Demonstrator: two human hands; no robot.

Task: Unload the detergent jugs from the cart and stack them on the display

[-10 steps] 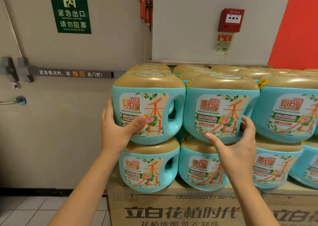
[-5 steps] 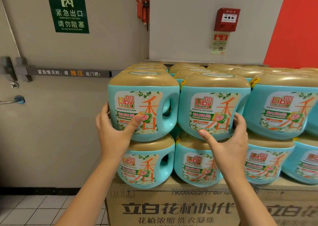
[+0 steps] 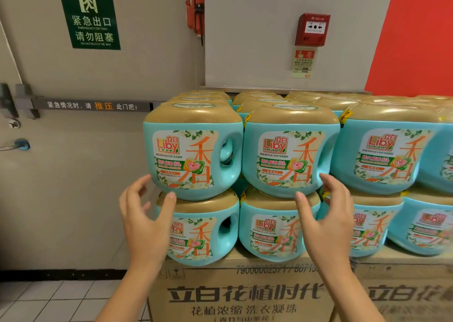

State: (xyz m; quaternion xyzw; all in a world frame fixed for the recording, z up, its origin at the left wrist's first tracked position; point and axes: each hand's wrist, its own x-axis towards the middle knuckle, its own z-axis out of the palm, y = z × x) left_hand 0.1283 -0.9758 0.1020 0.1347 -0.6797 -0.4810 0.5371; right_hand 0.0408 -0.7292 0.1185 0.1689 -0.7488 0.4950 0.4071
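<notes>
Teal detergent jugs with gold lids and Liby labels stand two layers high on a display of cardboard boxes (image 3: 242,297). The top-left front jug (image 3: 193,150) and the jug to its right (image 3: 289,152) sit on lower jugs (image 3: 201,233). My left hand (image 3: 144,218) hovers just below and left of the top-left jug, fingers spread, holding nothing. My right hand (image 3: 326,221) floats in front of the lower edge of the second top jug, fingers relaxed and apart from it. No cart is in view.
More jugs (image 3: 389,150) fill the display to the right and behind. A grey emergency exit door with a push bar (image 3: 93,106) stands to the left. A red fire alarm box (image 3: 312,30) hangs on the wall. White tiled floor (image 3: 44,299) lies at lower left.
Both hands have let go of the two top front jugs and pulled back and down; the jugs stay in place on the stack.
</notes>
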